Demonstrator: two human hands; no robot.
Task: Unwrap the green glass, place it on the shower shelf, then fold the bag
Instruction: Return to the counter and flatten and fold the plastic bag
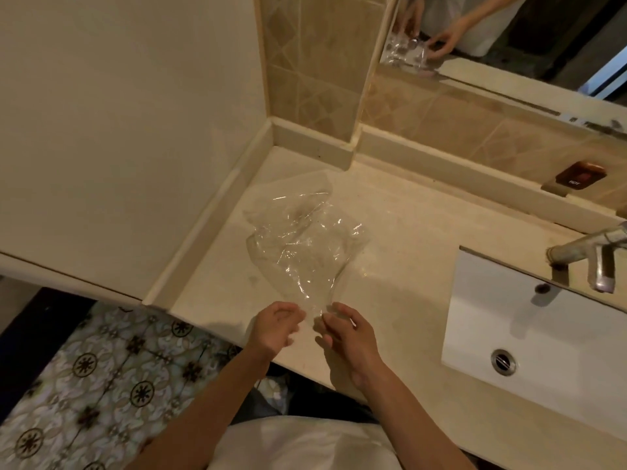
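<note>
Both hands at counter edge: left hand (276, 325) and right hand (342, 329) pinch clear plastic bag (298, 245) near end. Bag lies crumpled on countertop (400, 232). Green glass not in view. Rec: flatten bag before folding.
</note>
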